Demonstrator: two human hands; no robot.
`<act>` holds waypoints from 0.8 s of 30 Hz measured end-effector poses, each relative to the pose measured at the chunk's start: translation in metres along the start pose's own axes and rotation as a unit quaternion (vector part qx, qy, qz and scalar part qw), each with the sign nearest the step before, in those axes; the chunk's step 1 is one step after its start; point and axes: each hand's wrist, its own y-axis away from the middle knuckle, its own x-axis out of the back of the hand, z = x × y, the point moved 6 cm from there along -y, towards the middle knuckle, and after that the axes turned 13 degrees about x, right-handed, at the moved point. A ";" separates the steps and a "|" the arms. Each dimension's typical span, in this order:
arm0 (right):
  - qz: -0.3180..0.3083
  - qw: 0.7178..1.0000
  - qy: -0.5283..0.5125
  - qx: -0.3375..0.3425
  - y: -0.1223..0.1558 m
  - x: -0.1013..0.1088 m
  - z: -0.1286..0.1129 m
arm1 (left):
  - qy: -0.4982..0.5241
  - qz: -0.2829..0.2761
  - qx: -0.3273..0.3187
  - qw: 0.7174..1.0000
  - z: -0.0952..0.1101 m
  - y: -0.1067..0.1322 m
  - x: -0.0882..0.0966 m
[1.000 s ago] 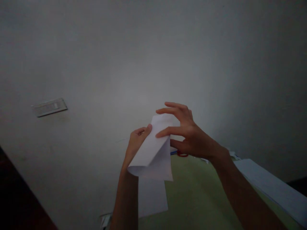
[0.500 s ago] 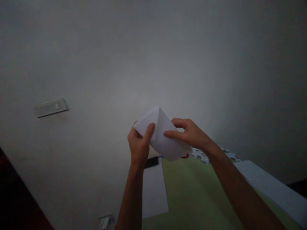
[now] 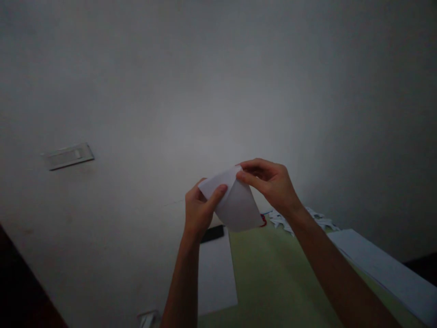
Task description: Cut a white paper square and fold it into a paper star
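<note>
A folded sheet of white paper (image 3: 239, 209) is held up in front of the wall, above the table's far end. My left hand (image 3: 201, 207) grips its left side, thumb lying flat on the front and the other fingers behind. At the top corner my right hand (image 3: 268, 180) pinches the paper between thumb and fingers. A crease runs down from that corner, and the lower part hangs as a loose flap.
On the green tabletop (image 3: 273, 273) lie a white sheet (image 3: 216, 273) with a black object (image 3: 212, 233) at its far end, several white paper pieces (image 3: 317, 218), and a stack of white paper (image 3: 382, 269). Switch plates (image 3: 68, 156) sit on the pale wall.
My right hand has moved up from the paper's right side to its top corner and pinches there. The paper has tilted and shifted slightly right, with my left hand still gripping it.
</note>
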 end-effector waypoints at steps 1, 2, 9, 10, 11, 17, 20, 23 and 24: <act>-0.001 1.000 -0.003 -0.002 0.000 0.000 0.001 | 0.002 -0.001 0.000 1.000 0.000 0.000 0.000; 0.000 1.000 -0.004 -0.004 0.000 0.000 0.001 | 0.003 -0.005 0.001 1.000 0.000 0.000 0.000; 0.024 0.999 -0.020 -0.028 0.000 0.003 0.005 | 0.018 0.009 -0.002 1.000 -0.001 0.000 0.001; 0.025 0.999 -0.019 -0.029 0.000 0.003 0.005 | 0.020 0.015 -0.003 1.000 -0.001 0.000 0.001; 0.024 0.999 -0.017 -0.030 -0.001 0.003 0.004 | 0.020 0.019 -0.004 1.000 -0.001 0.000 0.001; 0.022 0.999 -0.009 -0.040 -0.001 0.003 0.003 | 0.004 0.029 -0.011 1.000 -0.001 -0.001 0.002; 0.021 0.999 -0.008 -0.043 -0.001 0.003 0.005 | -0.001 0.039 -0.012 0.999 -0.001 0.000 0.002; 0.019 0.999 -0.011 -0.043 -0.001 0.003 0.005 | -0.001 0.044 -0.013 0.999 -0.001 0.000 0.002; 0.019 0.999 -0.011 -0.042 -0.001 0.003 0.005 | -0.002 0.045 -0.014 0.999 -0.001 0.000 0.002</act>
